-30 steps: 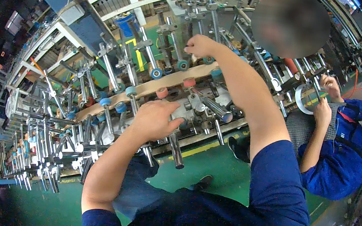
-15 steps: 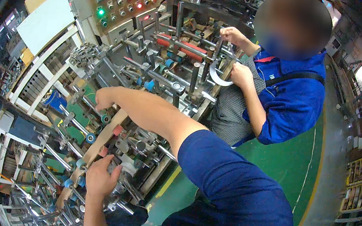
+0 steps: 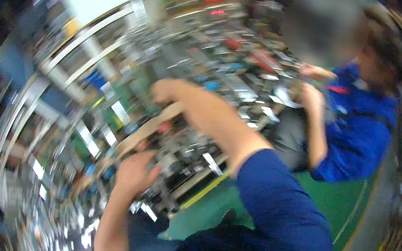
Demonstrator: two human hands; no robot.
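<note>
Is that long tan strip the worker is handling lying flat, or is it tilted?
Tilted. The tan strip slants from the left hand low down up toward the right hand. Motion blur hides whether the hands grip it.

The person wears a dark navy short-sleeved shirt; the right sleeve ends above the elbow and both forearms are bare. A thin red and white stripe shows near the collar at the lower edge. The left hand [image 3: 134,172] and right hand [image 3: 163,90] wear no gloves, though the picture is blurred.
</note>
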